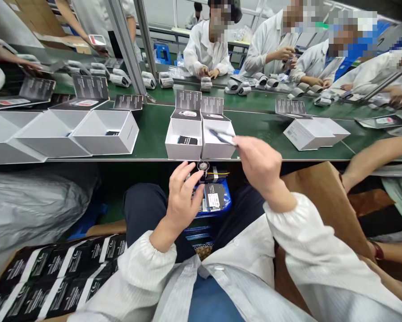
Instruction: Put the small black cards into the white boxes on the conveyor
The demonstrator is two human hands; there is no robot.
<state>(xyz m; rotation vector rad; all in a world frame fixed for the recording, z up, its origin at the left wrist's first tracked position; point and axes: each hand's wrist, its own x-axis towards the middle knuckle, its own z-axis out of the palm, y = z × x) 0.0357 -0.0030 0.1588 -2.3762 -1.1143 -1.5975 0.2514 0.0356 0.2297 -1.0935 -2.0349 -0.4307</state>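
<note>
Pinching a small packet (pixel 222 136), right hand (pixel 259 163) overhangs white box (pixel 217 143) rim.

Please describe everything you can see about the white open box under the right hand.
The white open box looks like cardboard, square, with its dark printed lid standing up behind it. It sits upright on the green belt, touching a twin box on its left. The right hand holds a thin flat piece over its opening.

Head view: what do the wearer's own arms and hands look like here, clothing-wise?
Both hands, left hand and right hand, are bare, with no gloves or rings visible. Both arms wear long white finely striped coat sleeves gathered by elastic cuffs at the wrists.
</note>
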